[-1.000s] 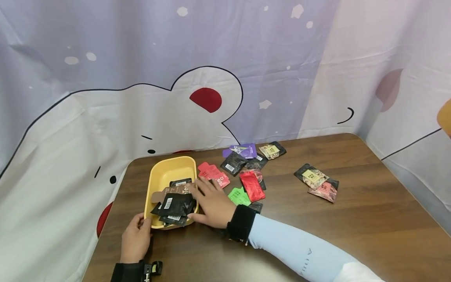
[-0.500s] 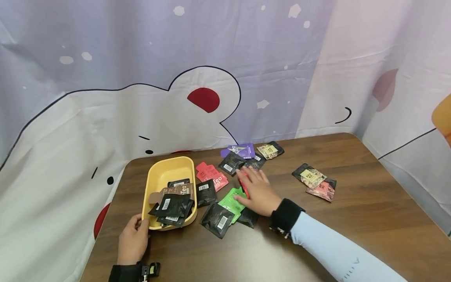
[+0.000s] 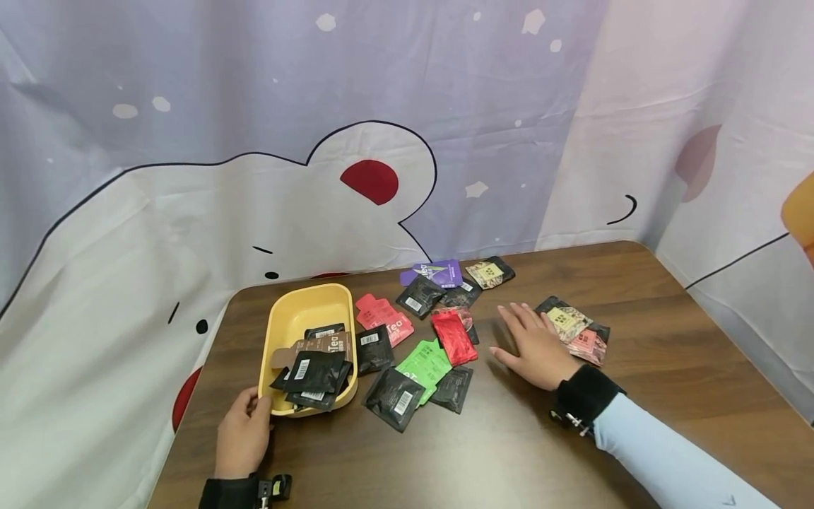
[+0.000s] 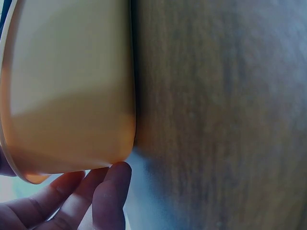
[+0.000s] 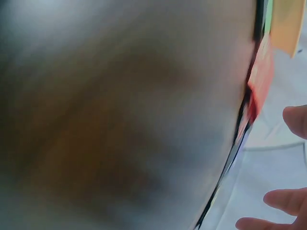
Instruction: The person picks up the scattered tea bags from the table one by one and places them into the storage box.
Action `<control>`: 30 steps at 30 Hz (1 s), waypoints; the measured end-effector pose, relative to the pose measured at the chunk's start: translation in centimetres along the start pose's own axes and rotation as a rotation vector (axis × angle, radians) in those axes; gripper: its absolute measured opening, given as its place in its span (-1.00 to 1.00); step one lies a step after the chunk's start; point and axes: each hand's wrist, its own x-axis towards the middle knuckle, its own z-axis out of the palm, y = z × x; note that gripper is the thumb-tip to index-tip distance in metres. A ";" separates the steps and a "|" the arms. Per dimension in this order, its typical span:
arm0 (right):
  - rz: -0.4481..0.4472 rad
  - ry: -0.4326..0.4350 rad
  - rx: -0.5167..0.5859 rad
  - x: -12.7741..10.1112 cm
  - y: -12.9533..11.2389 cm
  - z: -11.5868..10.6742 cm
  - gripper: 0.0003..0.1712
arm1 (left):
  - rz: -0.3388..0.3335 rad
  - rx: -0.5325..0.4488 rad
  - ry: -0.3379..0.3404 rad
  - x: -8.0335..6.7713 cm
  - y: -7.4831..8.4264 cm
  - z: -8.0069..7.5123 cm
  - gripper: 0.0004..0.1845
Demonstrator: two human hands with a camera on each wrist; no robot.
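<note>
My left hand (image 3: 243, 435) grips the near left corner of a yellow plastic basket (image 3: 275, 332); in the left wrist view its fingers (image 4: 111, 191) lie against the outer wall. Inside the basket are several black sachets (image 3: 316, 370) and a brown tea packet (image 3: 333, 343). My right hand (image 3: 537, 346) is over the table with its fingers spread and nothing in it, just left of a yellow-labelled sachet (image 3: 567, 322) and a pink-labelled sachet (image 3: 588, 343). In the right wrist view its fingertips (image 5: 283, 200) show apart from everything.
Between basket and right hand lie a red sachet (image 3: 454, 337), a green tea packet (image 3: 425, 364), a pink tea packet (image 3: 384, 316) and several black sachets. At the back are a purple tea packet (image 3: 439, 273) and another yellow-labelled sachet (image 3: 491, 272). A patterned curtain (image 3: 496, 127) hangs behind the table.
My right hand has moved right, from the basket's edge across the red sachet to near the right-hand sachets. Black sachets now lie beside the basket and on the green packet. The left hand stays put.
</note>
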 end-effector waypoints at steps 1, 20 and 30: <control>0.013 -0.005 -0.001 -0.2 0.6 -0.3 -0.05 | -0.002 0.000 0.000 0.0 0.0 0.0 -0.50; 0.135 -0.137 -0.106 -1.2 6.5 -2.2 -0.06 | -0.006 -0.002 -0.007 -0.1 0.1 0.0 -0.48; 0.103 -0.168 -0.160 -0.4 6.9 -2.5 -0.14 | -0.019 -0.006 -0.011 -0.1 0.2 -0.1 -0.48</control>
